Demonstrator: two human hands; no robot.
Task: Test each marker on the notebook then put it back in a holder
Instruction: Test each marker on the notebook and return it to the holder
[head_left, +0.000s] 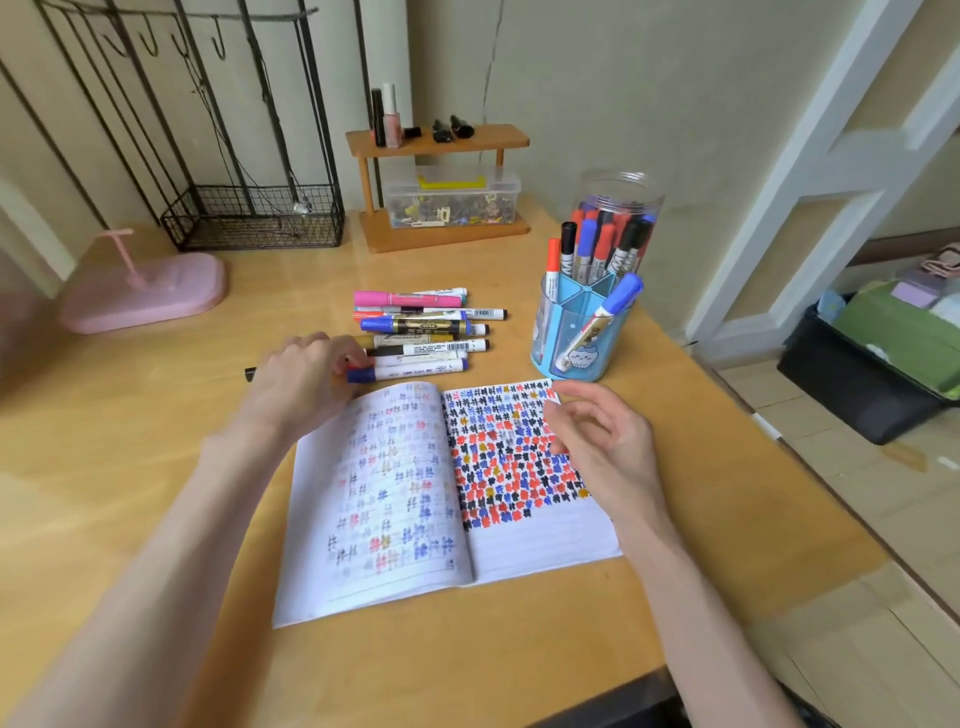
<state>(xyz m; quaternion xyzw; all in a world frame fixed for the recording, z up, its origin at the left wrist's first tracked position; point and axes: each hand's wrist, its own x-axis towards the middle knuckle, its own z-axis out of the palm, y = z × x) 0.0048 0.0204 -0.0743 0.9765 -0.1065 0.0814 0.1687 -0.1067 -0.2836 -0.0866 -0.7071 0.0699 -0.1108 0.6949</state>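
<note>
Markers (426, 332) are lying in a loose pile on the table (130, 467), just behind the open notebook (395, 493). They're all lined up sideways, caps mostly pointing left. The one nearest the notebook is a white marker (415, 370) with a blue cap, and that's the one the left hand (301, 379) is on. Its fingers are curled down over the cap end and touching it. Honestly can't tell if they've actually pinched it or are just resting on top, since the hand covers that bit. There's also a short black end (251, 373) poking out from under the hand on its left side, no idea which pen that belongs to.

As for the right hand (608, 447), it's holding nothing. The fingers are loose and slightly bent, hovering over the upper right part of the right-hand page, well apart from the pile. That page is packed with red, blue, black and a few yellow scribbles, while the left page only shows fainter marks.

Then the blue holder (571, 332) stands just behind the notebook's top right corner, to the right of the pile. Several markers are upright in it, and one blue-capped pen (602, 317) leans out toward the right. A clear jar (618, 208) with more markers sits right behind the holder.
</note>
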